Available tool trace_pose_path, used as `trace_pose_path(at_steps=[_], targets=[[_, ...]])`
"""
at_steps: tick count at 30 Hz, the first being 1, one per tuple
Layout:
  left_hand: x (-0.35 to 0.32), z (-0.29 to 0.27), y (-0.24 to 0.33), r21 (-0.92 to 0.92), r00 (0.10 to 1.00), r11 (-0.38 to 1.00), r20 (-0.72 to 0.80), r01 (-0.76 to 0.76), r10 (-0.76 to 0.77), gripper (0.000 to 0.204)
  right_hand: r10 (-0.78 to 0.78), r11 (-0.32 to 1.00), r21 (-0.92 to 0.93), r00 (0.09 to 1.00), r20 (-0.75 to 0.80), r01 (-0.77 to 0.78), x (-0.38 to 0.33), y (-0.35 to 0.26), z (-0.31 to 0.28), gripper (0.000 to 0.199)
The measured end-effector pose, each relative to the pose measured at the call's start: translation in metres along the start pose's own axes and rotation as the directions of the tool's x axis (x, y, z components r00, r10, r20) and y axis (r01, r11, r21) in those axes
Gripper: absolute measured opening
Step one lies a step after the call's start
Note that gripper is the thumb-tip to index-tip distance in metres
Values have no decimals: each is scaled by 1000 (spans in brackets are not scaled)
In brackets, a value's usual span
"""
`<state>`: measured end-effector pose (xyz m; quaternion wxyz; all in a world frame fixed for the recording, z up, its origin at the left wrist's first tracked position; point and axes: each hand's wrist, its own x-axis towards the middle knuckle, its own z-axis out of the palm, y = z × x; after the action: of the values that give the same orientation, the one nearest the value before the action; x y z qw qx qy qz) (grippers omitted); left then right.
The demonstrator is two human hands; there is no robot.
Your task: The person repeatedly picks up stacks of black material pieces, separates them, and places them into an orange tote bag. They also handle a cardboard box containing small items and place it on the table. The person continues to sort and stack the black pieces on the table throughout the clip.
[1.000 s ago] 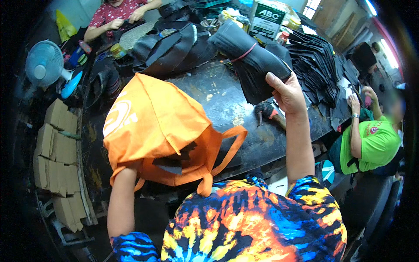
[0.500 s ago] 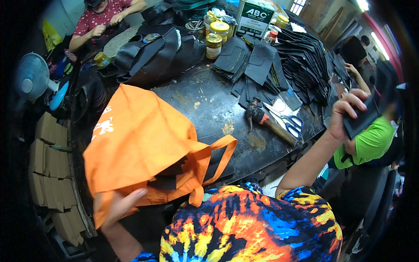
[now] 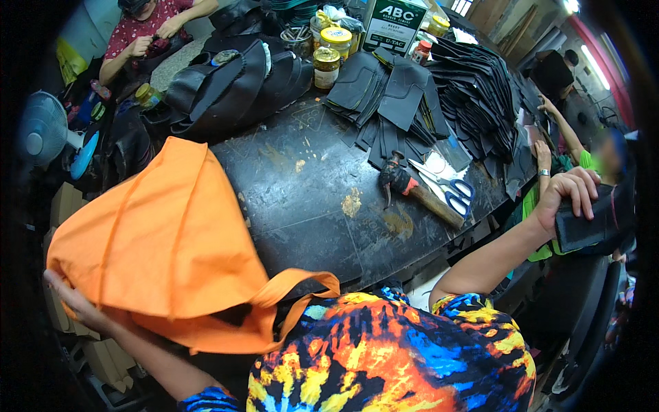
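An orange cloth tote bag point(image 3: 171, 233) lies tilted over the left front of the table, its handle loop trailing to the right and its mouth facing me. My left hand point(image 3: 79, 302) grips the bag at its lower left edge; the bag hides some of the fingers. Raised at the far right, my right hand point(image 3: 575, 196) is closed around a flat black leather piece point(image 3: 590, 226), held well away from the table. A hammer point(image 3: 425, 196) with a wooden handle rests on the tabletop, beside blue-handled scissors point(image 3: 453, 192).
Stacks of black leather pieces point(image 3: 473, 96) cover the back right of the dark table point(image 3: 302, 206). Jars point(image 3: 327, 67), a green-and-white box point(image 3: 392, 26) and rolled black leather point(image 3: 226, 93) stand behind. People work at far left and right. Cardboard boxes point(image 3: 65, 202) and a fan point(image 3: 44, 127) are at left.
The bag has swung left and turned, so its printed side and dark contents no longer show. My left hand went left with it. My right hand, still holding the leather piece, moved slightly right and down.
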<state>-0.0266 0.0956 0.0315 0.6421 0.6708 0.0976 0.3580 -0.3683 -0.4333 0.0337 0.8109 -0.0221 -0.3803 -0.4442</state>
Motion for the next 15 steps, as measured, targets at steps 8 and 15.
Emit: trace_pose_path(at_steps=[8,15], targets=[[-51,3,-3,-29,997,997,1,-76,76,60,-68,997,-22,997,-21,68,3,-17,7,17],[-58,2,-17,-22,997,1000,81,10,-8,59,-56,998,-22,998,7,56,14,4,6,17]])
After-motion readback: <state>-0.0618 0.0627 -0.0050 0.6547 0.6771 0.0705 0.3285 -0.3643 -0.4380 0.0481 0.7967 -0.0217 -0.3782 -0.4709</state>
